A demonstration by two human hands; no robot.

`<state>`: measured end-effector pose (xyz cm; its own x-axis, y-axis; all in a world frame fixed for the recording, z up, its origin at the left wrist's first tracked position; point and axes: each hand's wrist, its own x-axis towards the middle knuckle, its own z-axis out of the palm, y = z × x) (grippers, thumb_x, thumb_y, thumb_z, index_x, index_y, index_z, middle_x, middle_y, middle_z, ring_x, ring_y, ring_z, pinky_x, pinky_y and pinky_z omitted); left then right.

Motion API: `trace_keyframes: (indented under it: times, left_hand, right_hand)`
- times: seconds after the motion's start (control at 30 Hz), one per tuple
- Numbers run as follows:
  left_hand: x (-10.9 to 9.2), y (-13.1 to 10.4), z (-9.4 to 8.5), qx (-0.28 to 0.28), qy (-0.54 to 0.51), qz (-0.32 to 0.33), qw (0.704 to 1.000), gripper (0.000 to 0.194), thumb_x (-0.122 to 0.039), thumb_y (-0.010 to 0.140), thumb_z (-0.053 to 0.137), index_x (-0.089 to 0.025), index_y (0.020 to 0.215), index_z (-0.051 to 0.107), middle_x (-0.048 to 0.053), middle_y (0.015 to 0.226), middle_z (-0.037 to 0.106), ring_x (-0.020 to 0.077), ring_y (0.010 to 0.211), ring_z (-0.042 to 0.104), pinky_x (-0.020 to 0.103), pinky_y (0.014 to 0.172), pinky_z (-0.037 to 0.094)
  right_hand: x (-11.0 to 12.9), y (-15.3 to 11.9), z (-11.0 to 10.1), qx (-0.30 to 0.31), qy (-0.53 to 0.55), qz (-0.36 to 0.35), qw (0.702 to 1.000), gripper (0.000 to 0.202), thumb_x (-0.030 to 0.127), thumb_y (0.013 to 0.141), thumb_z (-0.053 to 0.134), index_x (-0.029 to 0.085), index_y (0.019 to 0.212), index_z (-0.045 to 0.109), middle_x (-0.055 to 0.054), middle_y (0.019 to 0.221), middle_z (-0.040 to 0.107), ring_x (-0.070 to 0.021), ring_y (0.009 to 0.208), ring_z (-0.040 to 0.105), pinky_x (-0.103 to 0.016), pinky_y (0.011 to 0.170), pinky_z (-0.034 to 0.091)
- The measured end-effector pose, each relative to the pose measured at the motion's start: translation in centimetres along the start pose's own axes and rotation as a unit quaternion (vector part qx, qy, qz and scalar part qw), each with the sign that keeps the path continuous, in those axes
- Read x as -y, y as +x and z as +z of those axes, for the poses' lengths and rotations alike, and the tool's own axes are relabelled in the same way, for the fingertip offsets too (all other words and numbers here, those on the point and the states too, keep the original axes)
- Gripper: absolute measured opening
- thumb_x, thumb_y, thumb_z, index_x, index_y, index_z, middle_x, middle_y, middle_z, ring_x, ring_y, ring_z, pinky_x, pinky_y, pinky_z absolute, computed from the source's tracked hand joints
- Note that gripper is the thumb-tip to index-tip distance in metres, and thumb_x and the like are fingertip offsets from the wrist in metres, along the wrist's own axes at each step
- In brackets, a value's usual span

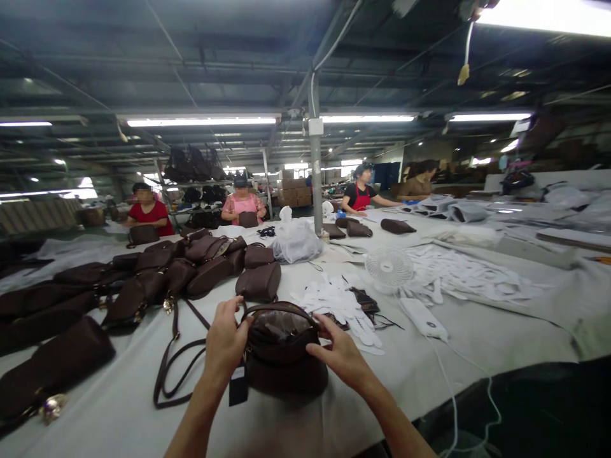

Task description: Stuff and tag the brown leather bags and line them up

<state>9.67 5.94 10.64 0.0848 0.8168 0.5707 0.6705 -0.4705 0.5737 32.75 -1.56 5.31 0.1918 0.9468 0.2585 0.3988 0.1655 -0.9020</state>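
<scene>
A dark brown handbag (286,372) stands on the pale table in front of me, its top open and a shiny grey-brown lining or filling showing inside. My left hand (226,337) grips the bag's left upper edge between thumb and fingers. On the right upper edge, my right hand (338,350) holds the rim with thumb and fingers. A black tag (238,385) hangs at the bag's left side, and a long brown strap (165,372) lies looped on the table to the left.
Many brown bags (176,277) cover the table's left side. White gloves (334,302), a small white fan (389,267) and a power strip (422,316) lie to the right. Several people work across the table, beyond a metal post (316,172).
</scene>
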Motion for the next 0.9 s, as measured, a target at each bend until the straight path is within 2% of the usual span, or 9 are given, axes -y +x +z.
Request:
trace_keyframes:
  times: [0.07,0.1,0.2,0.27,0.33,0.47,0.67,0.8,0.9]
  left_hand:
    - [-1.8,-1.6,0.2,-0.06,0.066,0.054,0.995,0.026,-0.026,0.086,0.046,-0.021,0.106,0.059,0.01,0.1,0.062,0.0258,0.09,0.061,0.038,0.08,0.049]
    - [-2.9,-2.5,0.6,-0.056,0.073,0.095,0.991,0.022,-0.025,0.089,0.042,-0.022,0.101,0.061,0.009,0.096,0.062,0.0248,0.09,0.061,0.036,0.081,0.049]
    - [-5.9,-4.7,2.3,0.073,0.047,0.238,0.967,0.028,-0.022,0.095,0.035,-0.023,0.091,0.063,0.008,0.091,0.065,0.0206,0.086,0.062,0.03,0.081,0.05]
    - [-7.1,-5.2,3.8,0.134,0.042,0.269,0.953,0.028,-0.019,0.094,0.036,-0.02,0.101,0.063,0.01,0.105,0.066,0.0224,0.1,0.061,0.033,0.091,0.049]
    - [-7.4,-4.9,4.9,0.159,0.05,0.24,0.956,0.029,-0.016,0.093,0.037,-0.018,0.108,0.062,0.012,0.115,0.065,0.0247,0.109,0.058,0.037,0.098,0.046]
    - [-6.9,-3.8,6.2,0.192,0.069,0.2,0.958,0.03,-0.012,0.09,0.039,-0.019,0.106,0.064,0.01,0.108,0.067,0.025,0.104,0.06,0.039,0.095,0.048]
    - [-7.5,-3.7,7.4,0.184,0.137,0.181,0.956,0.03,-0.008,0.088,0.039,-0.016,0.102,0.064,0.011,0.101,0.068,0.0268,0.095,0.063,0.042,0.086,0.051]
    - [-8.2,-3.5,7.9,0.226,0.178,0.119,0.95,0.03,-0.008,0.087,0.04,-0.015,0.107,0.061,0.011,0.096,0.07,0.0273,0.091,0.066,0.039,0.08,0.052]
    - [-8.9,-3.0,7.7,0.261,0.175,0.095,0.945,0.032,-0.012,0.088,0.041,-0.015,0.116,0.056,0.012,0.098,0.071,0.0272,0.092,0.067,0.037,0.079,0.051]
  right_hand:
    - [-1.2,-0.1,0.4,-0.008,0.028,-0.012,1.0,0.044,0.025,0.074,0.06,0.021,0.117,0.06,-0.009,0.115,0.064,-0.0252,0.104,0.061,-0.035,0.074,0.054]
    - [-1.5,-0.2,0.7,-0.02,0.031,-0.024,0.999,0.038,0.024,0.074,0.058,0.021,0.112,0.062,-0.008,0.112,0.065,-0.0242,0.102,0.061,-0.034,0.073,0.054]
    - [-1.8,-0.1,1.1,-0.044,0.052,-0.043,0.997,0.031,0.025,0.077,0.057,0.021,0.107,0.063,-0.007,0.105,0.067,-0.0233,0.097,0.062,-0.034,0.074,0.053]
    - [-1.9,0.0,1.1,-0.043,0.075,-0.05,0.995,0.025,0.029,0.08,0.056,0.02,0.103,0.063,-0.007,0.1,0.067,-0.0231,0.095,0.062,-0.034,0.077,0.053]
    - [-2.0,0.1,1.0,-0.041,0.108,-0.052,0.992,0.023,0.032,0.081,0.057,0.02,0.1,0.062,-0.007,0.097,0.066,-0.0227,0.094,0.062,-0.034,0.079,0.053]
    - [-2.1,0.4,1.0,-0.072,0.186,-0.047,0.979,0.02,0.029,0.076,0.059,0.021,0.094,0.058,-0.004,0.088,0.065,-0.0207,0.086,0.063,-0.033,0.08,0.053]
    - [-1.4,1.2,1.6,-0.149,0.195,-0.05,0.968,0.022,0.028,0.073,0.062,0.02,0.094,0.06,-0.003,0.085,0.066,-0.0203,0.08,0.063,-0.032,0.075,0.053]
    - [-1.1,1.5,2.0,-0.12,0.193,-0.074,0.971,0.023,0.019,0.071,0.061,0.021,0.093,0.063,-0.004,0.089,0.069,-0.0212,0.084,0.066,-0.032,0.078,0.053]
    - [-1.5,1.7,2.2,-0.093,0.214,-0.092,0.968,0.022,0.02,0.074,0.062,0.021,0.095,0.063,-0.005,0.092,0.069,-0.0215,0.086,0.066,-0.032,0.079,0.054]
